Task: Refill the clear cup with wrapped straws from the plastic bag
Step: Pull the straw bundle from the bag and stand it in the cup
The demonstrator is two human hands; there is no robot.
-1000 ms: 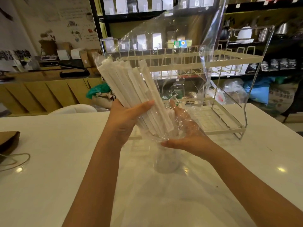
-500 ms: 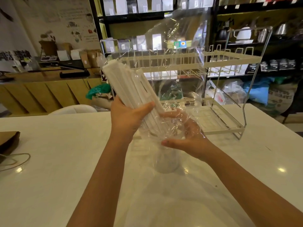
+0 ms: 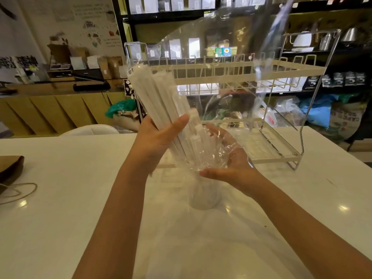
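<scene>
My left hand (image 3: 159, 137) grips a thick bundle of white wrapped straws (image 3: 159, 99), tilted up and to the left, lower ends pointing down toward the clear cup (image 3: 203, 195). The cup stands on the white table (image 3: 60, 198) just below both hands, seen through film. My right hand (image 3: 231, 160) cups the crumpled lower part of the clear plastic bag (image 3: 221, 63), fingers spread under the straw ends. The bag's loose film billows up and to the right above the hands, and more of it drapes over the cup and table in front of me.
A wire two-tier rack (image 3: 281, 71) with cream rails stands on the table right behind the hands. A brown paper bag (image 3: 10, 170) with a twine handle lies at the left edge. Shelves and a counter fill the background.
The loose bag film has swung up and to the right. The straw bundle has stood a little steeper, and my right hand's fingers have opened wider under the straw ends.
</scene>
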